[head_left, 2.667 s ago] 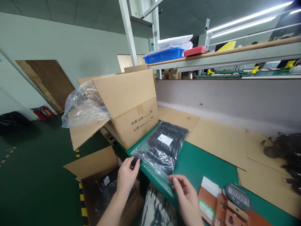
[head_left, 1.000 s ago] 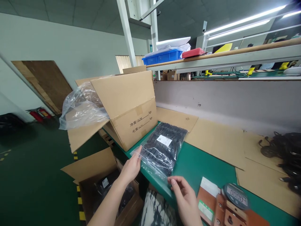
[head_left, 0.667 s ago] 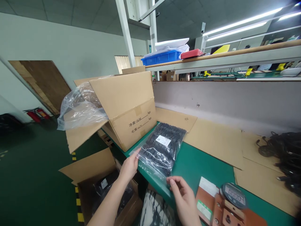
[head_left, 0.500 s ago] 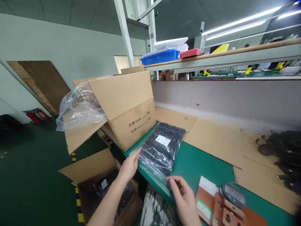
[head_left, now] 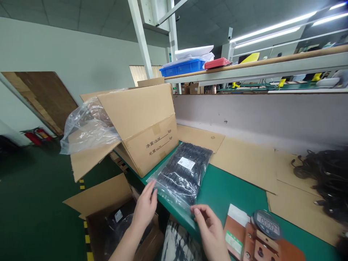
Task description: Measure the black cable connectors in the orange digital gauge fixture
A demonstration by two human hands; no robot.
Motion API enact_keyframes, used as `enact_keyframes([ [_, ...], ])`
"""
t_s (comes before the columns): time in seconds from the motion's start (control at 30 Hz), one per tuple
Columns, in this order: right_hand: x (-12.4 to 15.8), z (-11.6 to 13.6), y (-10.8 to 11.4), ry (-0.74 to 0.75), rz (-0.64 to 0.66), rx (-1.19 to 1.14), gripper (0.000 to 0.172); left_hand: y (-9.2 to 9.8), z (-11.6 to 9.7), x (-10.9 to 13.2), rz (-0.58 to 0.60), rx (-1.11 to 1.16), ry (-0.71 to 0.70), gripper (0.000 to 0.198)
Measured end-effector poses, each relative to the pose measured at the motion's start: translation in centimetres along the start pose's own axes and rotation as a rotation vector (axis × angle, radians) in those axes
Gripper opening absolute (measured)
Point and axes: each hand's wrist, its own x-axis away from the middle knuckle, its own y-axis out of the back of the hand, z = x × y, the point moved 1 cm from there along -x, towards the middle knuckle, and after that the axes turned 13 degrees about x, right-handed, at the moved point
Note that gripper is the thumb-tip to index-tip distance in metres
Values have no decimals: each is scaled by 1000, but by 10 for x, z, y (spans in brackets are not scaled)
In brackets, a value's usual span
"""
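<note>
A clear plastic bag [head_left: 186, 177] packed with dark, coiled-looking pieces lies flat on the green bench. A white label [head_left: 186, 163] is on its upper face. My left hand [head_left: 145, 204] has its fingertips closed on the near left corner of the bag's loose edge. At the near right corner, my right hand [head_left: 208, 226] pinches the same edge between thumb and fingers. The contents stay beyond both hands, in the body of the bag.
An open cardboard box [head_left: 149, 137] with a plastic liner [head_left: 87, 123] stands at the left. Below it, another open carton [head_left: 95, 232] holds bagged dark goods. A digital gauge [head_left: 266, 224] sits at the right, near black cables [head_left: 326, 181]. Cardboard sheets [head_left: 244, 163] cover the back.
My left hand has shifted slightly down and left relative to the bag's corner. My right hand stays at its corner. The whole view has turned a little.
</note>
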Motion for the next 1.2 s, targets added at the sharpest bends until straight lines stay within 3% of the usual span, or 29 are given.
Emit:
enact_keyframes([
  [0.13,0,2,-6,27,-97,-57,40,20,-16,18,-123,55,18,36],
  [0.2,-1,-1,-11,70,-135,-50,40,25,-30,8,-133,63,-31,39],
  [0.27,-3,-7,-16,114,-166,-16,41,20,-44,-15,-65,34,-84,45],
  [0.43,-13,-19,-25,237,-256,157,31,-24,-77,-81,245,-230,-55,66],
  [0.57,-15,-21,-26,356,-232,310,15,-59,-80,-106,370,-397,70,79],
  [0.67,-13,-23,-27,418,-211,399,12,-71,-73,-107,356,-430,72,80],
  [0.8,-11,-27,-31,442,-191,490,28,-72,-68,-104,323,-446,46,78],
  [1.03,-11,-28,-32,438,-234,567,29,-73,-77,-96,279,-449,-2,75],
  [1.2,-12,-27,-33,421,-251,579,24,-90,-95,-72,395,-354,-162,71],
])
